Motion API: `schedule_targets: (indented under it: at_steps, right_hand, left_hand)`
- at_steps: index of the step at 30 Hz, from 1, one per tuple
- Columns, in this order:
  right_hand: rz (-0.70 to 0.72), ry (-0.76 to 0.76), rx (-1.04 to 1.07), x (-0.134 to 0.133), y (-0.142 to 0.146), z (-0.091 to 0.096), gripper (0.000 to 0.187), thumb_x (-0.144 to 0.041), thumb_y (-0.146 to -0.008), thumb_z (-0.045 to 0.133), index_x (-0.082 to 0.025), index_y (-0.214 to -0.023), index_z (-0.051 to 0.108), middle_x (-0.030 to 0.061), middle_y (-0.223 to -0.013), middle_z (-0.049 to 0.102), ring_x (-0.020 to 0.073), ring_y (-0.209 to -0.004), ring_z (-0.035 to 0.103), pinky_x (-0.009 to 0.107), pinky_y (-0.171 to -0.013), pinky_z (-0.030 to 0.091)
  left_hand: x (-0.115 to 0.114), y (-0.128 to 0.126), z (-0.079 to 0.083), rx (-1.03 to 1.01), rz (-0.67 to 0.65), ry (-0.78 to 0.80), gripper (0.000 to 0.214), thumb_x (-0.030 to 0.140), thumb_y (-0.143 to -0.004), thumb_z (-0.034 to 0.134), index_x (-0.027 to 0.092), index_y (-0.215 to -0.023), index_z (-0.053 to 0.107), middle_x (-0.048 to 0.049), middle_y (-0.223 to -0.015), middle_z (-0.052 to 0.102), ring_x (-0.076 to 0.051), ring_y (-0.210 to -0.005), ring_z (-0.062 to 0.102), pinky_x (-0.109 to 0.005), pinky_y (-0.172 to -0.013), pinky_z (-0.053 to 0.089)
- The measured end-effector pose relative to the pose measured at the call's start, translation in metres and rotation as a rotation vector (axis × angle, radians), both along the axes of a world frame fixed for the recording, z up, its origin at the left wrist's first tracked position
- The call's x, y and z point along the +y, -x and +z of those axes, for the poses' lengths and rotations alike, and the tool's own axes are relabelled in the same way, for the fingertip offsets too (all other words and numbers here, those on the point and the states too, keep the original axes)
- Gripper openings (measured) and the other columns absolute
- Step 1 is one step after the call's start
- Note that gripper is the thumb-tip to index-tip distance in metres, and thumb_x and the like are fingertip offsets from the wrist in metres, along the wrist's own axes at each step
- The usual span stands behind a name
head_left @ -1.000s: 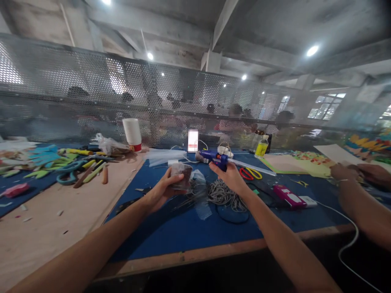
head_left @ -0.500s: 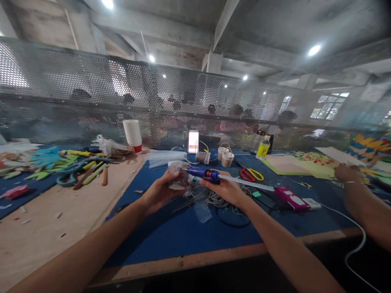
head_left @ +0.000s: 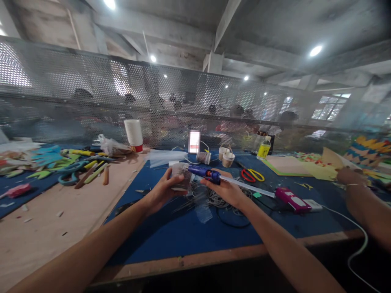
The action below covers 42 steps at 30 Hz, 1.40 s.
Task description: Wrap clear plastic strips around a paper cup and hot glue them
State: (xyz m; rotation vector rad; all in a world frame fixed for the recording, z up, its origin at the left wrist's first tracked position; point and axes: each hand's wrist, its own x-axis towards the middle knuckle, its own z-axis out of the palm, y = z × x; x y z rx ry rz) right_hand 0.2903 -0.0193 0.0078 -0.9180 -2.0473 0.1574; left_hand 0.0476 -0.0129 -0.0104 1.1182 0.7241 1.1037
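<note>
My left hand [head_left: 163, 190] is closed round a small cup-shaped piece [head_left: 182, 184], greyish brown with a pale upper part; its fine detail is blurred. In my right hand [head_left: 224, 188] is a blue hot glue gun [head_left: 201, 172], with a long clear glue stick [head_left: 247, 186] sticking out of its back. The gun's nozzle points left, at the upper edge of the cup-shaped piece; whether they touch, I cannot tell. Beneath my hands lies a tangle of grey cord [head_left: 216, 197]. A spool of cord [head_left: 203, 157] rests just beyond them.
Two small cups with handles [head_left: 228, 158], red-and-yellow scissors [head_left: 252, 175], a yellow-labelled bottle [head_left: 264, 147] and a magenta device [head_left: 291, 200] with a white cable are around. Stacked paper cups [head_left: 133, 135] and teal scissors [head_left: 69, 174] stand left. Another person's hand [head_left: 351, 178] holds paper at right.
My left thumb and the cup-shaped piece have shifted slightly, while the glue gun stays at its upper edge. At right, the other person's paper has tilted and shows a browner side.
</note>
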Motion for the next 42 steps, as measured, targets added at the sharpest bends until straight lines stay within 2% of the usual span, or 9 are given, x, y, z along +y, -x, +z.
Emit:
schedule_targets:
  at_steps: [7,17,30,42]
  right_hand:
    - [0.013,0.001,0.003,-0.0042,0.0010,0.0026,0.027,-0.047,-0.093,0.062,-0.022,-0.084,0.056,0.0005,-0.080,0.059,0.0168,-0.073,0.056,0.027,-0.063,0.043]
    - [0.026,-0.006,-0.022,-0.0043,0.0008,0.0019,0.027,-0.045,-0.095,0.060,-0.022,-0.084,0.053,0.0003,-0.082,0.055,0.0161,-0.074,0.054,0.026,-0.064,0.040]
    - [0.010,-0.017,-0.051,-0.0048,-0.0001,0.0026,0.029,-0.044,-0.096,0.060,-0.021,-0.083,0.049,0.0005,-0.082,0.052,0.0157,-0.075,0.051,0.025,-0.064,0.038]
    - [-0.021,-0.025,-0.054,-0.0039,-0.0017,0.0010,0.030,-0.045,-0.095,0.061,-0.021,-0.083,0.048,0.0000,-0.083,0.052,0.0147,-0.073,0.050,0.025,-0.063,0.037]
  left_hand:
    - [-0.0037,-0.0035,0.0034,0.065,0.085,-0.023,0.063,0.036,-0.074,0.081,0.026,-0.128,0.049,-0.0095,-0.112,0.069,-0.027,-0.092,0.072,-0.040,-0.076,0.059]
    - [-0.0005,-0.0029,-0.0002,0.106,0.121,-0.061,0.066,0.036,-0.075,0.082,0.027,-0.130,0.046,-0.0106,-0.115,0.067,-0.026,-0.092,0.072,-0.040,-0.075,0.061]
    - [-0.0005,-0.0032,0.0011,0.102,0.132,-0.066,0.068,0.035,-0.073,0.083,0.026,-0.130,0.047,-0.0100,-0.115,0.067,-0.024,-0.089,0.072,-0.037,-0.073,0.062]
    - [-0.0003,-0.0016,0.0020,0.095,0.128,-0.075,0.068,0.033,-0.077,0.081,0.025,-0.133,0.044,-0.0122,-0.119,0.065,-0.024,-0.093,0.071,-0.037,-0.074,0.061]
